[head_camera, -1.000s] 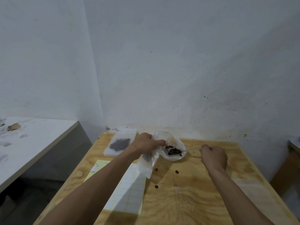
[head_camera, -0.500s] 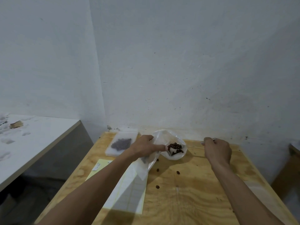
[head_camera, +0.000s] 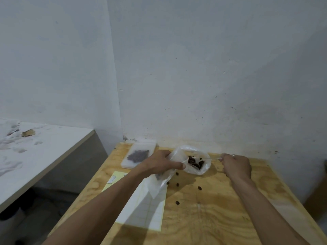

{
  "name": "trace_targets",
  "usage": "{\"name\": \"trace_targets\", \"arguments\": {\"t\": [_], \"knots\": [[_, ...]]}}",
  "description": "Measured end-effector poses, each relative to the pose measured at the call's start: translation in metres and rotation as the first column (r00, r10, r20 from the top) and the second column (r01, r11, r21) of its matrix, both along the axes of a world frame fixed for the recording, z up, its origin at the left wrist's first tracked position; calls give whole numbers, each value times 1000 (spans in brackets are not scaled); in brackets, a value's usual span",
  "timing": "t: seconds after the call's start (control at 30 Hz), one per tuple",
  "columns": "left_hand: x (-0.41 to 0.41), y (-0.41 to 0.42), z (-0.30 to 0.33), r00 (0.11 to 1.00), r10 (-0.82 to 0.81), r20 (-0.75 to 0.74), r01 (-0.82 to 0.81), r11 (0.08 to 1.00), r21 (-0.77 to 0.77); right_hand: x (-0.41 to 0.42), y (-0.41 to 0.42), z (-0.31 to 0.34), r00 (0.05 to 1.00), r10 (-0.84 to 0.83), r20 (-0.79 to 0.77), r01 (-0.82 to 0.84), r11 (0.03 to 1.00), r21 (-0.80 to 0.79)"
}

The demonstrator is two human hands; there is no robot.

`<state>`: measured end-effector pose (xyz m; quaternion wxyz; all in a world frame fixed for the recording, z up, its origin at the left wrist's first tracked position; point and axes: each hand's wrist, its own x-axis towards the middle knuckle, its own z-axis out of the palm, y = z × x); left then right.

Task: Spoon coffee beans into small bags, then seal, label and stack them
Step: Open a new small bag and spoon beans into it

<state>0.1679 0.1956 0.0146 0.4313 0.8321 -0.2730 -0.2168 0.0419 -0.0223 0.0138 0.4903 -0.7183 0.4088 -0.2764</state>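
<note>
Compared with half a second ago, the right hand (head_camera: 236, 165) has brought the spoon (head_camera: 212, 158) back to the big plastic bag (head_camera: 196, 160), its tip now over the beans (head_camera: 194, 161) inside; before, it was pulled away to the right. The right hand is closed around the spoon handle. The left hand (head_camera: 159, 164) still pinches the bag's mouth together with a small bag (head_camera: 159, 183) that hangs down from it. Both bags are thin and clear, above the wooden desk (head_camera: 221, 218). Loose beans (head_camera: 177, 202) lie on the desk. A filled bag (head_camera: 138, 155) lies flat near the wall.
</note>
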Motion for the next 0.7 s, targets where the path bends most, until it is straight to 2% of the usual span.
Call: {"name": "trace_targets", "arguments": {"t": [0.23,0.5,0.7], "knots": [[8,5,3,1000,14,-12,-14,999,-40,-4,6,34,994,38,105,-34,999,-40],[13,15,12,996,46,-76,-58,983,-176,1,32,44,961,185,205,-137,964,-227],[15,21,9,995,71,-67,-81,983,-167,0,34,43,951,196,239,-139,961,-238]]}}
